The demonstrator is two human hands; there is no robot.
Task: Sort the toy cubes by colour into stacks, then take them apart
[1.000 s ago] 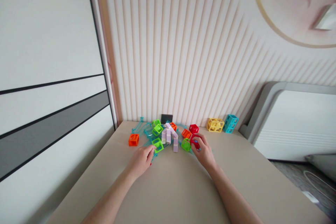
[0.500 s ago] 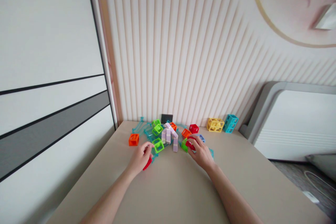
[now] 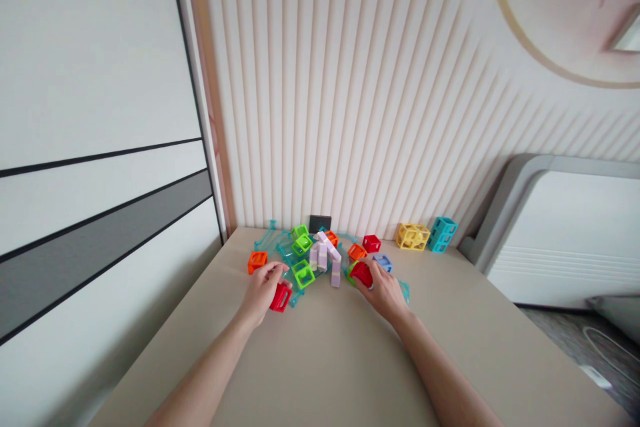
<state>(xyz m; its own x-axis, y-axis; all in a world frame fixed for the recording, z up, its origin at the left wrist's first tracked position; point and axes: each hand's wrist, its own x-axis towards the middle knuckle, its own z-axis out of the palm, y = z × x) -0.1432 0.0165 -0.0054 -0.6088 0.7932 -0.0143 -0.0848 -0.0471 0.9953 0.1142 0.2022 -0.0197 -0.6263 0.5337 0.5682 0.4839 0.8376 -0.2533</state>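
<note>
My left hand (image 3: pixel 263 288) is closed round a red cube-frame block (image 3: pixel 281 297), which shows below the fingers at the palm side. Its thumb and index finger come together above the block. On the right, my right hand (image 3: pixel 383 290) grips another red block (image 3: pixel 361 273) between thumb and fingers, in front of a green block partly hidden behind it. Between the hands lie a green open cube (image 3: pixel 303 274) and several pale lilac blocks (image 3: pixel 335 273). Just beyond my left hand sits an orange cube (image 3: pixel 257 261).
Teal see-through pieces (image 3: pixel 285 253) lie scattered in the pile. Near the wall are a black square item (image 3: pixel 320 223), a red cube (image 3: pixel 371 243), a yellow block pair (image 3: pixel 413 237) and a teal block stack (image 3: pixel 442 235). A blue block (image 3: pixel 383 262) lies behind my right hand.
My left hand has shifted slightly to the left and up, and the red block in it has turned to show more of its face. More of the right hand's red block shows too.
</note>
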